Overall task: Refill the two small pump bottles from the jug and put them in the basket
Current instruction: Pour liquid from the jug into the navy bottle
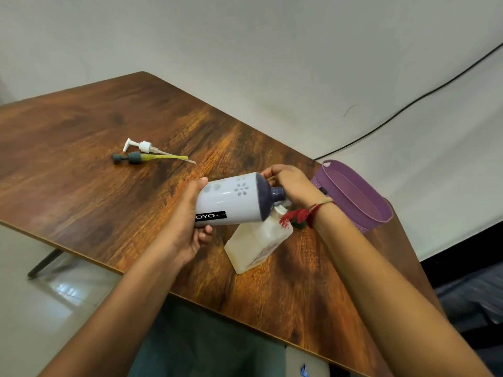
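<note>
My left hand [187, 227] grips the base of a lavender bottle [231, 202] with a dark purple shoulder, an open neck and a black label. It is tipped on its side, neck pointing right. My right hand [291, 186] curls round that neck and shoulder. Directly below stands a translucent white bottle [255, 246] holding pale liquid, its top just under the lavender bottle's neck. The purple basket [362, 197] stands on the table right of my right hand. Two pump heads lie at the far left: a white one [141, 146] and a grey one with a yellow tube [136, 158].
The wooden table [109, 202] runs diagonally, its near edge just below my forearms. A small dark green and red object [299, 225] shows partly behind my right wrist. A black cable [408, 104] runs along the wall behind the basket.
</note>
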